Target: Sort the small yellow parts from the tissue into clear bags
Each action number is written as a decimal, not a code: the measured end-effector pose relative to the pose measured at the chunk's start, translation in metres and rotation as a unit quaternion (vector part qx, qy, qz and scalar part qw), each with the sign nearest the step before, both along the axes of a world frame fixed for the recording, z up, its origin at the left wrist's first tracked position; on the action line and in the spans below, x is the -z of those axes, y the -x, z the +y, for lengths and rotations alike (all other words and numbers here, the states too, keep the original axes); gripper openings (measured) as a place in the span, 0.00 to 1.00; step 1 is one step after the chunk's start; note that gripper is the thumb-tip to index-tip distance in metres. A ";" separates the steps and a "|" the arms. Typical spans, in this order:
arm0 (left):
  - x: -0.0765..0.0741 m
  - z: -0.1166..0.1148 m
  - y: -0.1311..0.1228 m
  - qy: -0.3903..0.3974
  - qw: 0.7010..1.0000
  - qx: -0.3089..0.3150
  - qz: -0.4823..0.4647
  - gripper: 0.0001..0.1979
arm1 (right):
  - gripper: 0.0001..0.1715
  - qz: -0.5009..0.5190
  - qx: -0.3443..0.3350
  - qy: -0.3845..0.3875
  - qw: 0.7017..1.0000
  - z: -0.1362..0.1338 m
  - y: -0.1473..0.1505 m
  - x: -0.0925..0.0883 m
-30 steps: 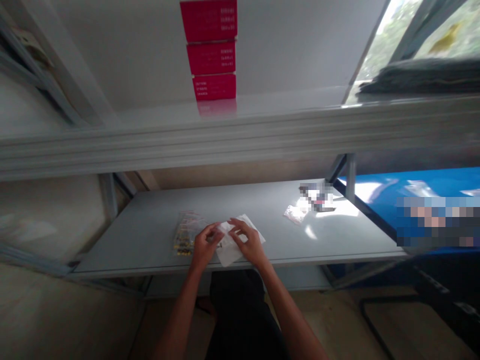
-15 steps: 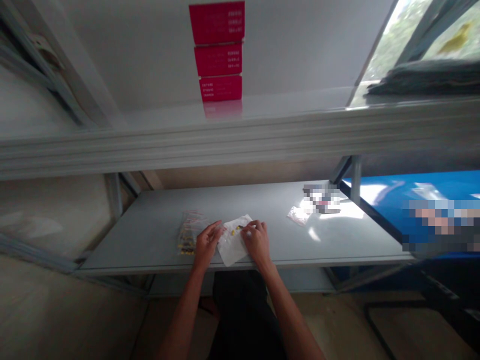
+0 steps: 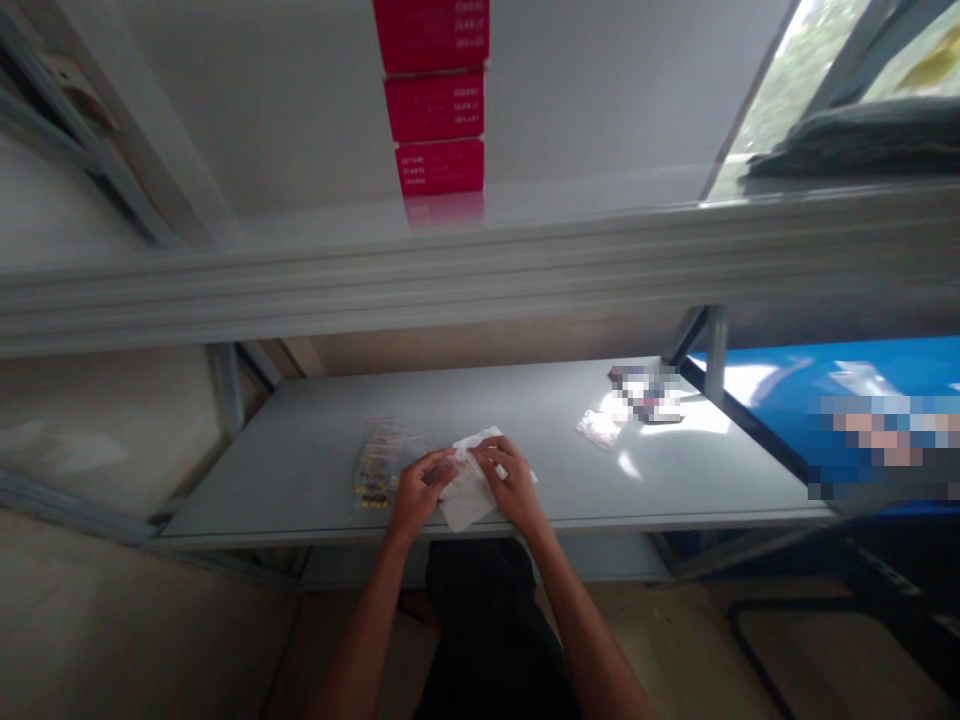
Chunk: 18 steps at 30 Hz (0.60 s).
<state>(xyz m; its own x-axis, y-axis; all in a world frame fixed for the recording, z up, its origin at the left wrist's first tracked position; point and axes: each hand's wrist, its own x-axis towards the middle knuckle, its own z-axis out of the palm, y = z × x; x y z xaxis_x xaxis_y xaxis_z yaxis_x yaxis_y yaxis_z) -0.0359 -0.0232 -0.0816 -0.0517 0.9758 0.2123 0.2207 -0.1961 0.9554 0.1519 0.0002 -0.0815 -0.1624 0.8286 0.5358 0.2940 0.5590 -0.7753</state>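
Both my hands work over a crumpled white sheet (image 3: 466,505) lying near the front edge of a grey metal shelf (image 3: 285,490). My left hand (image 3: 421,492) pinches the sheet's left side, and my right hand (image 3: 510,480) grips its upper right part. The fingertips of both hands nearly meet above it. The small yellow pieces seen on the sheet earlier are hidden. To the left of my left hand lies a transparent plastic bag (image 3: 381,465) holding small yellow-tipped items.
A small transparent bag (image 3: 598,428) and a pixelated object (image 3: 645,392) lie on the shelf's far right. Red boxes (image 3: 439,105) stand on the shelf above, whose front beam (image 3: 450,280) runs overhead. A blue surface (image 3: 765,395) lies to the right.
My hands have come together, and their fingers now lift and fold the white sheet. They no longer rest flat beside the yellow pieces, which have gone from view.
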 end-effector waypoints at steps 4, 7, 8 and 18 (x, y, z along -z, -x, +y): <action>0.001 -0.001 0.000 0.020 0.998 -0.030 -0.053 0.28 | 0.11 -0.055 0.180 0.044 0.981 0.003 -0.002 0.014; -0.001 -0.003 0.000 0.036 0.997 -0.038 -0.063 0.32 | 0.12 -0.119 0.213 0.029 0.969 0.004 0.000 0.021; -0.002 -0.003 0.000 0.039 0.996 -0.040 -0.065 0.33 | 0.12 -0.133 0.218 0.018 0.967 0.004 0.001 0.022; -0.002 -0.002 -0.004 0.035 0.999 -0.024 -0.002 0.29 | 0.09 -0.118 0.172 0.019 0.978 0.004 0.002 0.011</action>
